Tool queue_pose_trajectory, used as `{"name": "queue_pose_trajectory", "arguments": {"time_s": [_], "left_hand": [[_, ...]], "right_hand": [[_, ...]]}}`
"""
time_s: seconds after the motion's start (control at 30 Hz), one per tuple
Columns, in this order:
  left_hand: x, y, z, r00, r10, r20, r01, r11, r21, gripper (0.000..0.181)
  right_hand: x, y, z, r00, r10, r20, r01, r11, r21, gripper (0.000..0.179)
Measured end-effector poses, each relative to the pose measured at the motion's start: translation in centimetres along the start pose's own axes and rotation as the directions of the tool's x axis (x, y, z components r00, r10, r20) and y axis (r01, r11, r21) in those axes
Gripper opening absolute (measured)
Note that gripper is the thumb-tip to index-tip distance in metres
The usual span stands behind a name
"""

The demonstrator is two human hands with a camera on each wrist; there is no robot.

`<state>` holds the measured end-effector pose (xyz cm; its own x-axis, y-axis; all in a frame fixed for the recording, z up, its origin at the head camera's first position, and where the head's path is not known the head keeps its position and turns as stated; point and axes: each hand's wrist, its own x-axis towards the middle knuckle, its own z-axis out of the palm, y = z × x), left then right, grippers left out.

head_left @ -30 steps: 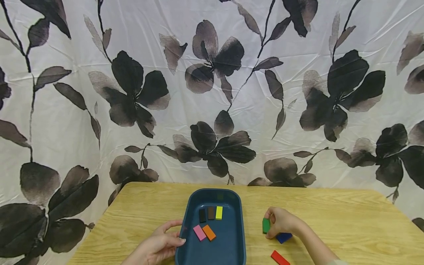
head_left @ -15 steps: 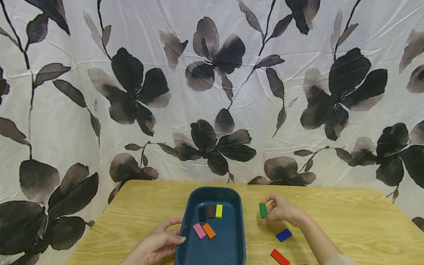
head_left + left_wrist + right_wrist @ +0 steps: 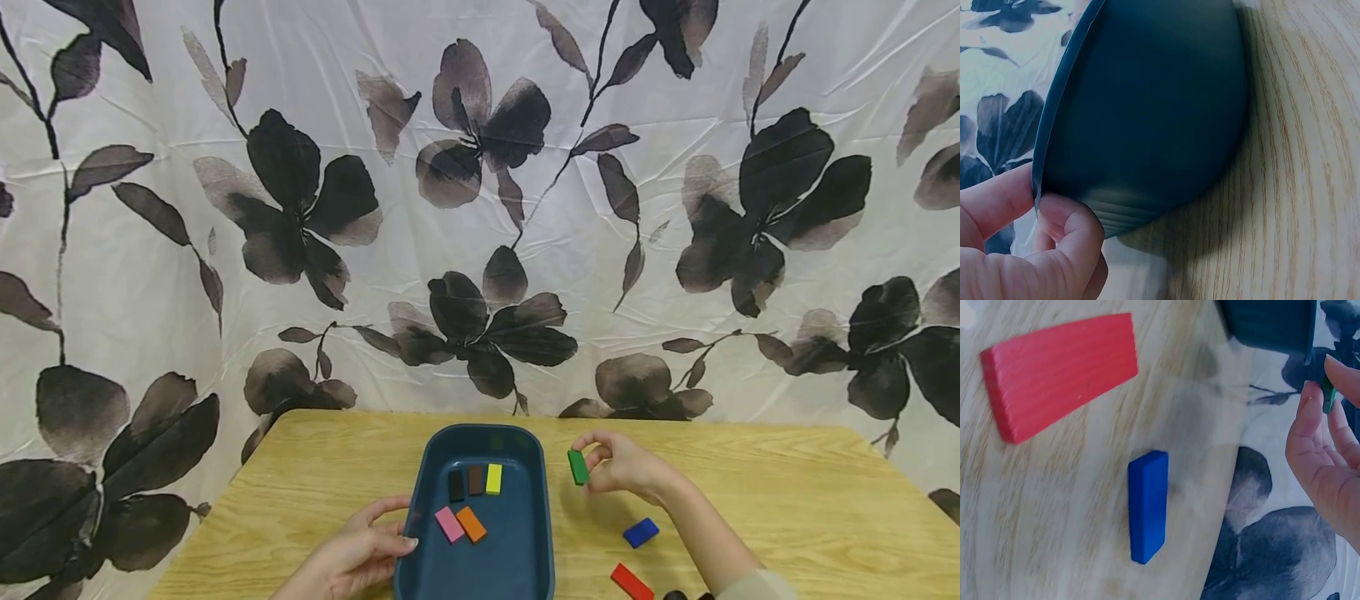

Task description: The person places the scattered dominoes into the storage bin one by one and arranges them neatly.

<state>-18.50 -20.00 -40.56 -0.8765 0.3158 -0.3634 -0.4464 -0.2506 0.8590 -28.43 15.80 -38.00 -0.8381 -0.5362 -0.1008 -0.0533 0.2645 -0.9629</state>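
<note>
My left hand pinches the left rim of a dark blue tray, fingers and thumb on either side of its edge in the left wrist view. Inside the tray lie a black block, a brown block, a yellow block, a pink block and an orange block. Just right of the tray, my right hand holds a green block between thumb and fingers, raised over the table. A blue block and a red block lie on the table below that hand.
The light wood table ends at its back edge against a floral curtain. Small dark objects show at the bottom of the head view, beside the right sleeve.
My right hand has lifted the green block from beside the blue block and carried it left and away from me, closer to the tray. My left hand stays at the rim.
</note>
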Motion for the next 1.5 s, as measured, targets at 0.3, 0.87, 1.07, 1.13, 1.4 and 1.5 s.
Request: {"name": "queue_pose_trajectory", "arguments": {"time_s": [0.3, 0.87, 1.07, 1.13, 1.4, 1.5], "left_hand": [[-0.1, -0.2, -0.1, 1.000, -0.012, 0.002, 0.012, 1.000, -0.008, 0.071], [0.0, -0.2, 0.1, 1.000, 0.006, -0.003, -0.006, 1.000, -0.014, 0.069], [-0.1, 0.1, 0.2, 1.000, 0.013, -0.001, -0.013, 1.000, -0.003, 0.071], [-0.1, 0.2, 0.2, 1.000, 0.011, 0.000, -0.011, 1.000, 0.003, 0.071], [-0.2, 0.2, 0.2, 1.000, 0.003, -0.025, -0.003, 1.000, 0.015, 0.071], [-0.1, 0.2, 0.2, 1.000, 0.008, -0.024, -0.008, 1.000, 0.019, 0.071]], "right_hand": [[0.4, -0.9, 0.6, 0.999, -0.017, 0.028, 0.017, 1.000, -0.002, 0.055], [1.1, -2.3, 1.4, 0.998, -0.047, 0.044, 0.048, 0.998, -0.028, 0.055], [1.8, -3.3, 1.8, 0.999, -0.045, 0.019, 0.046, 0.995, -0.087, 0.052], [2.1, -3.7, 2.0, 0.999, -0.039, 0.008, 0.039, 0.994, -0.102, 0.051], [3.2, -4.9, 3.2, 1.000, -0.023, 0.014, 0.024, 0.994, -0.107, 0.051], [3.6, -5.1, 3.5, 0.999, -0.026, 0.021, 0.028, 0.995, -0.096, 0.051]]}}
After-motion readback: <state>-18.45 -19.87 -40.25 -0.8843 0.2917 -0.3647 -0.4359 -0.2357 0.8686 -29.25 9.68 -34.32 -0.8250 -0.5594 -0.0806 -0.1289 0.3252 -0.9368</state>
